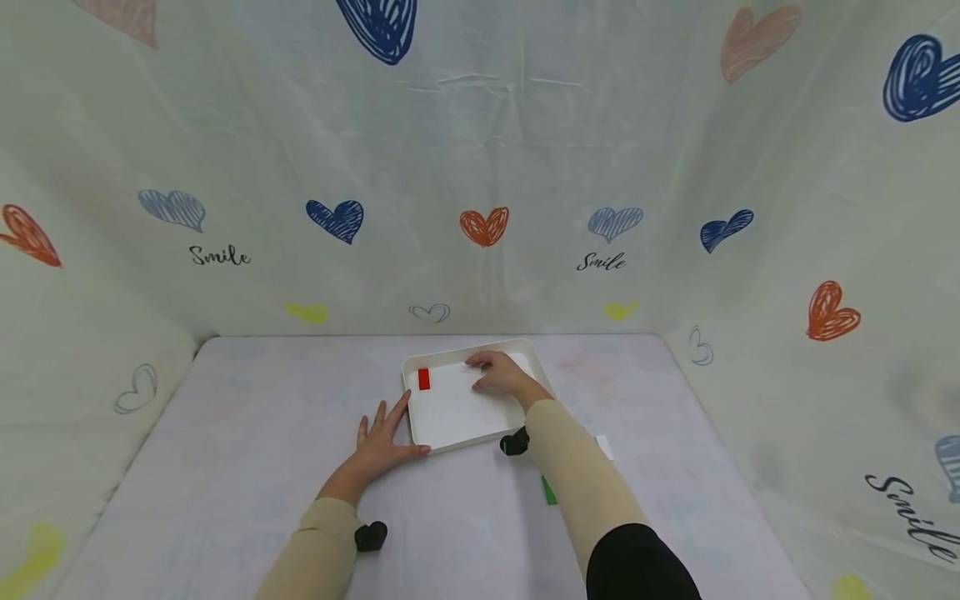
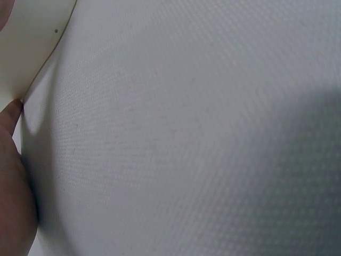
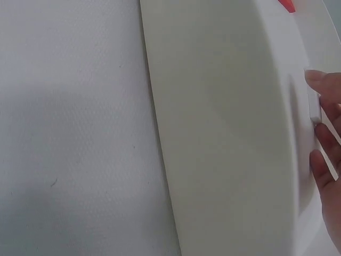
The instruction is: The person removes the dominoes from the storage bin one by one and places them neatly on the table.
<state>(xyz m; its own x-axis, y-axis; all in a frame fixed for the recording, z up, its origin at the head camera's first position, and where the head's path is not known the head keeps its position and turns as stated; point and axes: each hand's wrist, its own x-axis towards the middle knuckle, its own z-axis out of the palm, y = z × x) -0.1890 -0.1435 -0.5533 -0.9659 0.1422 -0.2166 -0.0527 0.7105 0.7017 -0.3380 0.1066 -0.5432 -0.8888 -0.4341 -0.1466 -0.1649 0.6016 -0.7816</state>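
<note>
A shallow white tray (image 1: 450, 422) sits on the table, slightly turned. Inside it, near the far left corner, stands a red block (image 1: 423, 379). My right hand (image 1: 508, 380) reaches over the tray and pinches a small white block (image 3: 314, 106) between thumb and fingers, low over the tray floor. My left hand (image 1: 382, 448) touches the tray's left side, its fingers spread and the thumb by the near left corner. The left wrist view catches only part of that hand against the tray wall.
A green piece (image 1: 550, 491) lies on the table (image 1: 247, 467) beside the right forearm, partly hidden by it. Past the forearm lies a white piece (image 1: 604, 447), also partly covered. A curtain (image 1: 420, 150) printed with hearts closes off the back and sides.
</note>
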